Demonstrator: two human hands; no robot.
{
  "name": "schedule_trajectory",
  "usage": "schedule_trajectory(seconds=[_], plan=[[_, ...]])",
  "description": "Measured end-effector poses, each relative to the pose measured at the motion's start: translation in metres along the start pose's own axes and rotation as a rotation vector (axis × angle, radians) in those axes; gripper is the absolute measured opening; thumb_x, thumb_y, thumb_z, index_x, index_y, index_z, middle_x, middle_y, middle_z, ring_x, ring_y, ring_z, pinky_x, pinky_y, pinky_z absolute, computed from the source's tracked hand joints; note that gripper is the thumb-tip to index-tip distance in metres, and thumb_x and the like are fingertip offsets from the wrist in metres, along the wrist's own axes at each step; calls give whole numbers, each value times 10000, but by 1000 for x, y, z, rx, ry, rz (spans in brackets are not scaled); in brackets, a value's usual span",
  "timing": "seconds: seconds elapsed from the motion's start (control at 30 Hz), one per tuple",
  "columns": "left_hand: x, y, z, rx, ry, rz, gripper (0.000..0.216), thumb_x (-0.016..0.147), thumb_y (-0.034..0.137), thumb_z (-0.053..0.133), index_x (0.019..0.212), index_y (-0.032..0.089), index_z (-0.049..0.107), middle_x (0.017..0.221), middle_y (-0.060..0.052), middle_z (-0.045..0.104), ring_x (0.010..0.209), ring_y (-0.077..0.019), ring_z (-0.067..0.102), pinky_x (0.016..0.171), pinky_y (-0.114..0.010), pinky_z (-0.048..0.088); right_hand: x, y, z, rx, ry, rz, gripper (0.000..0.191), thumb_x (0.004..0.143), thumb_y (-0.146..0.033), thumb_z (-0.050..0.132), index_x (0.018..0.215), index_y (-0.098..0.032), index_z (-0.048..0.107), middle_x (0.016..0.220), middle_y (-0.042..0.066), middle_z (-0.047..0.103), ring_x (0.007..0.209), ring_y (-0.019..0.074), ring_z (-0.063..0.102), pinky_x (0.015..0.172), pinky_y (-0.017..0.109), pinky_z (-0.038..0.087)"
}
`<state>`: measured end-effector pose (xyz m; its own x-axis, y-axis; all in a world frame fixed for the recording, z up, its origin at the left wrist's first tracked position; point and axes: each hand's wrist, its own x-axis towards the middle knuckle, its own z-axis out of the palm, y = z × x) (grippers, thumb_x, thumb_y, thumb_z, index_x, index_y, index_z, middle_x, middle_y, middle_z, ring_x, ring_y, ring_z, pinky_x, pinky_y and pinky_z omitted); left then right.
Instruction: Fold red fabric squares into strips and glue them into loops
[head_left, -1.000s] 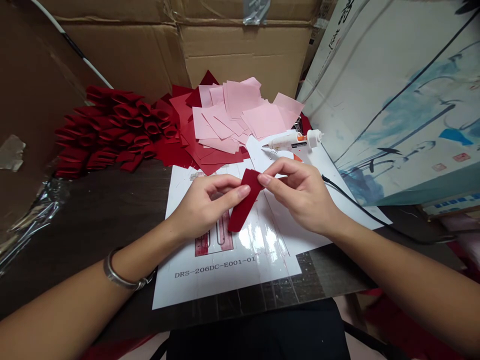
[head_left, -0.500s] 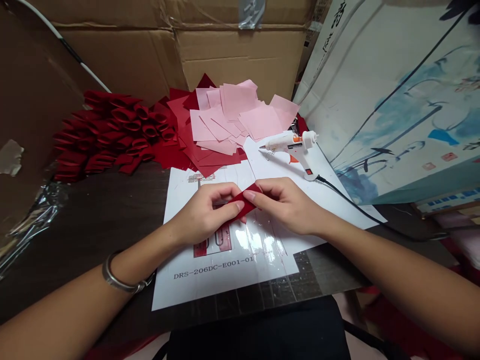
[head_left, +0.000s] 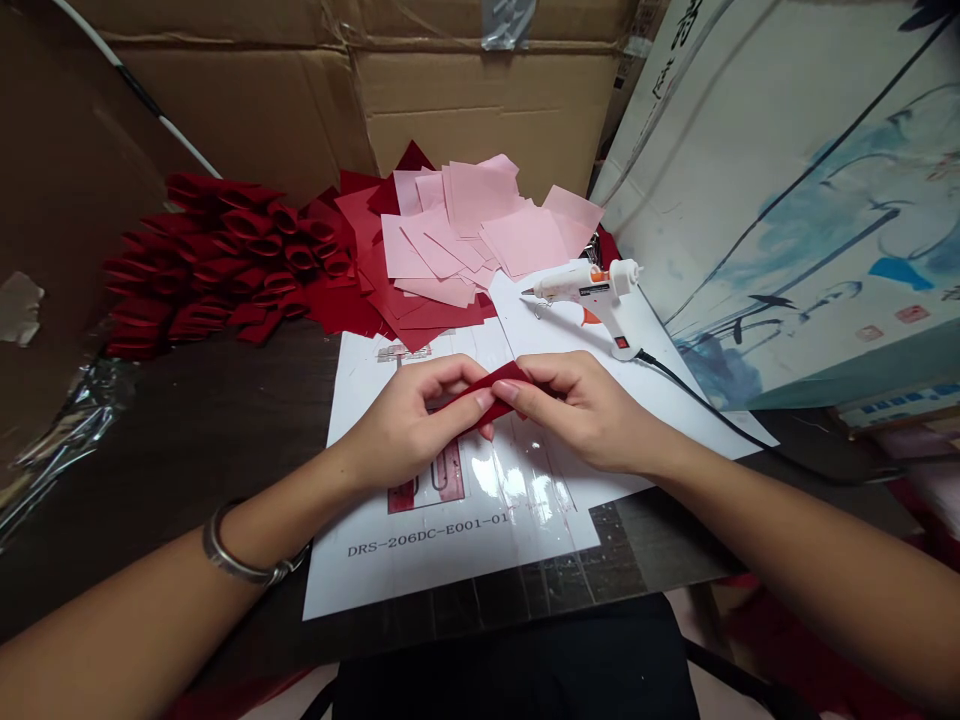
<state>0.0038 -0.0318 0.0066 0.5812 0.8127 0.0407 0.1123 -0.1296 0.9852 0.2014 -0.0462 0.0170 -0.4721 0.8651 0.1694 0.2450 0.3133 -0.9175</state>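
Note:
My left hand (head_left: 405, 425) and my right hand (head_left: 581, 405) meet over a white printed sheet (head_left: 450, 545), both pinching a small folded dark red piece of paper (head_left: 495, 384). The piece lies nearly flat between my fingertips and is mostly hidden by them. A silver bracelet (head_left: 232, 555) sits on my left wrist. A white glue gun (head_left: 592, 292) lies on its side just beyond my right hand, with its black cord (head_left: 720, 420) running off to the right.
A heap of rolled red paper pieces (head_left: 217, 265) lies at the back left. Loose pink squares (head_left: 480, 225) rest on red squares (head_left: 390, 300) behind the sheet. Cardboard boxes (head_left: 450, 90) stand at the back, and a painted white panel (head_left: 787, 200) leans on the right.
The red piece, held up on edge a second ago, has come down and is pressed flatter between both hands. My hands have moved closer together and lower over the sheet.

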Motion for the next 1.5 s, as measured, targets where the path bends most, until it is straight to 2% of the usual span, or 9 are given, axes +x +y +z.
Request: schedule_trajectory(seconds=[0.1,0.37,0.57,0.77,1.0,1.1,1.23,1.37,1.5], plan=[[-1,-1,1,5,1,8,187,927,319,583,846,153,614,722,-18,674,672,-122,637,627,-218,500,0,-2,0,39,-10,-18,364,946,-409,541,684,-165,608,630,-17,565,562,93,428,522,249,306],[-1,0,2,70,-30,8,149,919,289,585,872,161,646,699,-5,676,647,-118,626,609,-214,493,0,3,1,65,-11,-10,402,968,-409,497,646,-175,557,589,-32,506,548,92,400,523,253,296],[1,0,2,53,13,30,182,932,322,585,907,164,670,718,-8,698,684,-119,649,663,-217,509,1,2,0,4,104,-38,426,966,-376,516,589,-179,486,567,-46,433,545,85,374,527,249,304],[2,0,3,51,76,46,153,918,293,606,878,165,680,708,-4,698,664,-118,654,634,-211,514,1,4,-1,-32,20,-30,360,953,-407,536,724,-169,679,638,-17,572,588,97,467,548,246,348],[-1,2,2,81,117,89,140,904,270,621,856,158,691,710,-7,693,660,-123,655,639,-221,524,0,0,-1,-43,32,-62,315,947,-372,552,777,-165,720,634,-22,589,573,88,492,536,228,362],[-1,1,2,76,136,90,134,911,269,615,863,168,689,707,6,685,658,-110,646,627,-204,515,-2,0,-2,-117,51,-36,372,947,-370,534,685,-145,674,564,-25,518,525,83,440,501,239,320],[-1,-1,1,69,145,80,127,917,283,614,881,188,689,703,20,683,658,-102,634,617,-194,503,-2,0,-1,-165,89,-38,441,943,-343,527,543,-157,528,509,-38,415,493,74,360,481,256,264],[-1,-1,0,66,115,73,128,924,275,603,876,190,687,681,30,674,642,-94,626,613,-189,497,-1,1,-3,-75,41,3,451,955,-377,508,554,-171,490,517,-45,387,501,76,345,484,255,264],[-2,1,0,88,23,51,136,921,263,601,883,173,695,666,26,675,626,-89,613,601,-181,489,-1,1,-3,14,9,3,459,972,-399,478,570,-177,467,555,-40,415,531,80,376,513,252,293]])
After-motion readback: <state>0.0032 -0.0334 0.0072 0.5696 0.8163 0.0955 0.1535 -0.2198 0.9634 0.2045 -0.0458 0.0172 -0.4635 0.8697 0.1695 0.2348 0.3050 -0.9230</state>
